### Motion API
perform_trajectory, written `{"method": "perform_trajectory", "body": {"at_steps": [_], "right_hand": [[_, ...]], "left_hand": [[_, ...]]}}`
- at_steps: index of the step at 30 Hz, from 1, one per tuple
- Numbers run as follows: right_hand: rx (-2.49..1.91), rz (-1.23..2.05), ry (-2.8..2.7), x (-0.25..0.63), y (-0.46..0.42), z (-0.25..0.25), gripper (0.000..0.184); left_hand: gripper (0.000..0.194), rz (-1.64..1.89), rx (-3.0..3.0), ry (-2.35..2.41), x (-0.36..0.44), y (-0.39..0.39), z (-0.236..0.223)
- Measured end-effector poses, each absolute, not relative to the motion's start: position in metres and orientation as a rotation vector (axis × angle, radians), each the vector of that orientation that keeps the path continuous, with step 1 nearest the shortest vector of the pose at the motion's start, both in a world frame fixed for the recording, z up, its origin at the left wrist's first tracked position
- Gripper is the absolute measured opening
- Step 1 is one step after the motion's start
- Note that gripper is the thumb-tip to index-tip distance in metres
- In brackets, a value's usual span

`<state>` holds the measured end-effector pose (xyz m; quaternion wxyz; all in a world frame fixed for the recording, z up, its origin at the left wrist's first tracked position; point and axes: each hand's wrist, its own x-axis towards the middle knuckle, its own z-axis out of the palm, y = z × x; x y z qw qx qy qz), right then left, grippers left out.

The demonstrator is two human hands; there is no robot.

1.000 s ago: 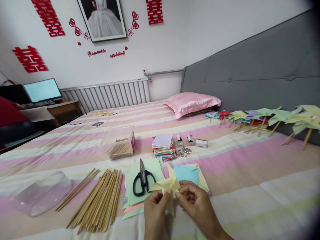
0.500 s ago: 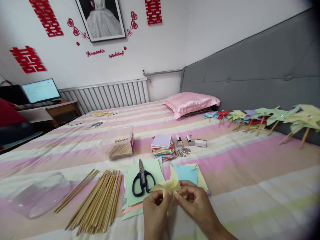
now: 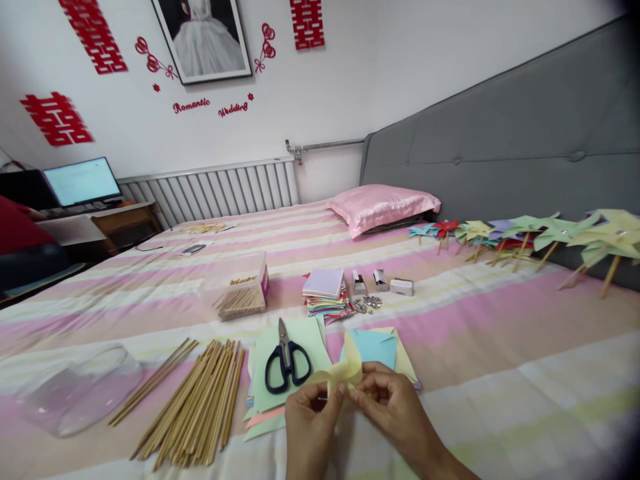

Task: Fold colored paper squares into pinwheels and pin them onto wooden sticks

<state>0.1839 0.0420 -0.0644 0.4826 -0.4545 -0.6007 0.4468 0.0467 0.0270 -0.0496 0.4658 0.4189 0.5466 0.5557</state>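
Note:
Both my hands pinch a pale yellow folded paper pinwheel low in the middle of the view, just above the striped bedspread. My left hand grips its left side with thumb and fingers closed. My right hand is closed on its centre from the right. Black-handled scissors lie on green paper sheets right beside my left hand. Blue and yellow sheets lie just beyond my right hand.
A bundle of wooden sticks lies to the left, with a clear plastic lid farther left. Beyond are a box of short sticks, a coloured paper stack, metal pins and small boxes. Finished pinwheels line the grey headboard; a pink pillow lies behind.
The yellow pinwheel has sunk lower and flattened between my fingers; its upright blade has folded down. Both hands stayed in place, and the view shifted slightly.

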Motion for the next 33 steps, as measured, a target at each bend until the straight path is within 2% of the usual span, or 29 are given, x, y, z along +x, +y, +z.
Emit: {"method": "perform_trajectory", "body": {"at_steps": [18, 25, 33], "right_hand": [[-1.193, 0.939, -1.364, 0.188, 0.034, -0.052, 0.022], [-1.34, 0.695, -1.302, 0.235, 0.076, -0.053, 0.025], [-1.548, 0.62, -1.404, 0.259, 0.129, -0.062, 0.019]], "left_hand": [[0.02, 1.482, 0.739, 1.251, 0.05, 0.029, -0.055], [0.024, 1.452, 0.751, 1.302, 0.05, 0.032, -0.057], [0.032, 1.494, 0.72, 1.314, 0.05, 0.037, -0.071]]}}
